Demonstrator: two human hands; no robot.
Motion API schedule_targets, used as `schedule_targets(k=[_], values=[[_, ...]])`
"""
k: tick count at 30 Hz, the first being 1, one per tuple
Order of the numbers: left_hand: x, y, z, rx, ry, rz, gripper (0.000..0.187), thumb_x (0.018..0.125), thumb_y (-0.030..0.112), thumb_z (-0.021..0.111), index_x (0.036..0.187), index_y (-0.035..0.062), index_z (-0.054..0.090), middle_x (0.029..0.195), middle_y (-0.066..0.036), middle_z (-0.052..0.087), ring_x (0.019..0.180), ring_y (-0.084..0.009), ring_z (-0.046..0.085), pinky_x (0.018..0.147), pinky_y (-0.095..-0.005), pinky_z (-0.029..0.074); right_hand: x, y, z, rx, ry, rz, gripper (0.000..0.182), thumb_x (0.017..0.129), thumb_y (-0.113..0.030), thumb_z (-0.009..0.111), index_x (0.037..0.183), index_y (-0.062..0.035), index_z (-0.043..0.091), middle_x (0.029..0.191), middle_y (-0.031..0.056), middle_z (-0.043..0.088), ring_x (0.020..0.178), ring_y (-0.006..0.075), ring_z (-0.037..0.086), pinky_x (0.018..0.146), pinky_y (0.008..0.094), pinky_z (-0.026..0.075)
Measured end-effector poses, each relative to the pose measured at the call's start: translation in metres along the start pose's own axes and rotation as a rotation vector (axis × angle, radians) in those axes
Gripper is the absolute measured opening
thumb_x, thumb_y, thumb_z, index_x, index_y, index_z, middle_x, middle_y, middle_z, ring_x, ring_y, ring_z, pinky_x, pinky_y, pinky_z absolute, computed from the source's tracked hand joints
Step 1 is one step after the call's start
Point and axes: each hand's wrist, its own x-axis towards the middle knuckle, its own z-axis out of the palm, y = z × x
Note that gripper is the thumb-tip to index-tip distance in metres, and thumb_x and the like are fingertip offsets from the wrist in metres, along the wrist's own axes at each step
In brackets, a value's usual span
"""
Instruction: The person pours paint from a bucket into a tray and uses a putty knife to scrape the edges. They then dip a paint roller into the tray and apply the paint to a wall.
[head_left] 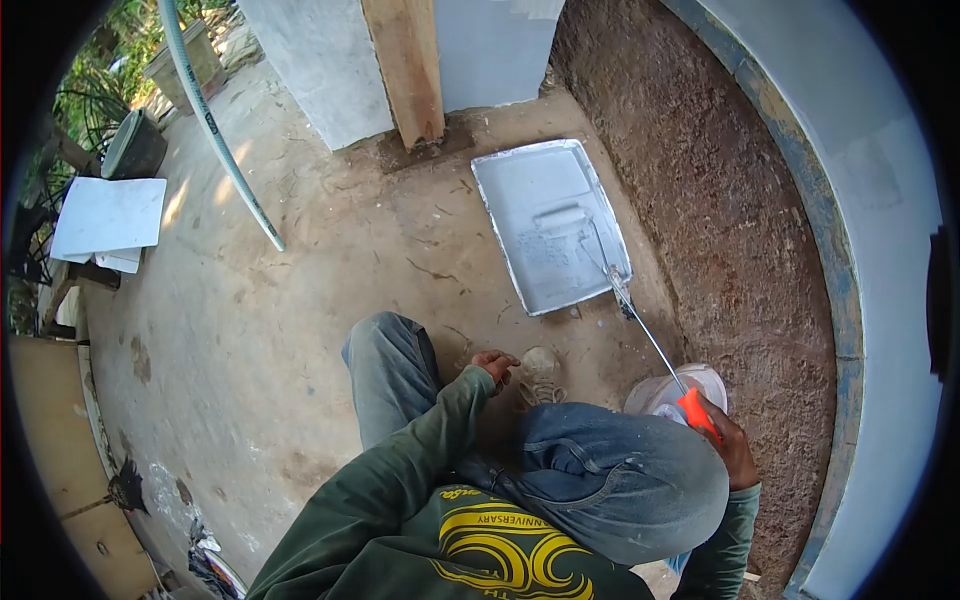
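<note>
My right hand (735, 452) is closed around the orange handle of a paint roller (692, 407). Its long metal rod reaches forward, and the roller head lies in a paint tray (548, 287) coated with pale grey paint. Beside the handle, partly hidden by my right hand and knee, stands a whitish bucket (708, 380); its contents cannot be made out. Over my bent legs, my left hand (497, 368) hangs near my shoe, fingers loosely stretched with nothing visible in them.
A painted wall (895, 400) curves along the right above a rough brown strip (720, 220). Ahead, a wooden post (408, 70) stands between pale panels. A hose (205, 115) hangs at the left, near white sheets (108, 215) and a dark bucket (135, 147).
</note>
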Motion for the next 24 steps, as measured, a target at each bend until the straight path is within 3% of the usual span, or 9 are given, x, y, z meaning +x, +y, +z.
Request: schedule_targets(k=[3,4,5,7,8,9,16,21,24], values=[[0.002,0.001,0.002,0.045,0.001,0.029,0.022,0.092,0.025,0.060,0.100,0.0094,0.071,0.062,-0.004,0.059,0.041,-0.0118,0.047,0.038,-0.0277,0.036,-0.004,-0.006,-0.005,0.008,-0.012,0.037,0.050,0.096,-0.026,0.055,0.140,-0.0045,0.047,0.091,0.0159,0.067,0.062,0.0173,0.058,0.063,0.0342,0.051],[0.003,0.001,0.005,0.077,0.006,0.023,0.022,0.092,0.026,0.060,0.101,0.0095,0.072,0.063,-0.005,0.059,0.042,-0.0120,0.048,0.039,-0.0277,0.036,-0.001,-0.011,-0.005,-0.015,-0.053,0.122,0.050,0.096,-0.027,0.056,0.139,-0.0037,0.048,0.099,0.0203,0.068,0.074,0.0249,0.066,0.071,0.0377,0.053],[0.006,-0.002,0.008,0.110,0.009,0.019,0.023,0.091,0.027,0.061,0.101,0.0096,0.072,0.064,-0.005,0.060,0.043,-0.0121,0.049,0.039,-0.0277,0.037,0.001,-0.009,0.003,-0.014,-0.030,0.120,0.050,0.096,-0.027,0.056,0.139,-0.0037,0.048,0.099,0.0203,0.068,0.074,0.0249,0.066,0.071,0.0377,0.053],[0.009,-0.009,0.008,0.216,-0.005,0.064,0.023,0.090,0.026,0.061,0.102,0.0092,0.072,0.065,-0.005,0.061,0.045,-0.0130,0.051,0.042,-0.0278,0.040,0.010,-0.003,0.026,-0.095,0.150,-0.127,0.051,0.095,-0.029,0.057,0.137,-0.0024,0.048,0.111,0.0242,0.066,0.097,0.0341,0.068,0.082,0.0401,0.052],[0.006,-0.009,0.007,0.257,0.007,0.090,0.024,0.090,0.026,0.061,0.103,0.0089,0.072,0.065,-0.005,0.062,0.046,-0.0132,0.052,0.043,-0.0277,0.041,0.005,-0.010,0.026,0.019,0.096,-0.023,0.052,0.094,-0.031,0.057,0.135,-0.0006,0.049,0.123,0.0254,0.061,0.115,0.0396,0.060,0.092,0.0417,0.049],[0.001,-0.010,0.005,0.231,0.015,0.116,0.024,0.090,0.025,0.061,0.103,0.0085,0.071,0.066,-0.005,0.062,0.048,-0.0133,0.053,0.044,-0.0275,0.042,-0.002,-0.003,0.030,0.020,0.111,-0.047,0.052,0.094,-0.031,0.057,0.135,-0.0006,0.049,0.123,0.0254,0.061,0.115,0.0396,0.060,0.092,0.0417,0.049],[0.004,-0.012,0.009,0.167,-0.002,0.227,0.024,0.086,0.026,0.065,0.101,0.0083,0.072,0.066,-0.006,0.063,0.055,-0.0148,0.057,0.050,-0.0304,0.045,0.007,0.010,0.041,0.073,0.274,-0.281,0.053,0.095,-0.032,0.059,0.135,0.0000,0.050,0.115,0.0210,0.065,0.103,0.0313,0.064,0.086,0.0383,0.050],[-0.002,0.009,0.026,0.099,-0.090,0.315,0.021,0.091,0.026,0.063,0.099,0.0089,0.071,0.062,-0.002,0.059,0.047,-0.0092,0.049,0.042,-0.0255,0.035,-0.013,0.011,0.049,0.069,0.444,-0.282,0.052,0.095,-0.031,0.059,0.136,-0.0006,0.050,0.106,0.0173,0.068,0.092,0.0253,0.067,0.079,0.0353,0.051],[-0.027,0.053,0.037,0.048,-0.142,0.373,0.021,0.092,0.028,0.063,0.099,0.0089,0.071,0.060,0.000,0.056,0.044,-0.0078,0.046,0.041,-0.0252,0.032,0.008,-0.040,0.028,0.369,0.323,0.004,0.051,0.095,-0.028,0.058,0.139,-0.0022,0.049,0.088,0.0049,0.060,0.067,0.0084,0.051,0.061,0.0245,0.044]])
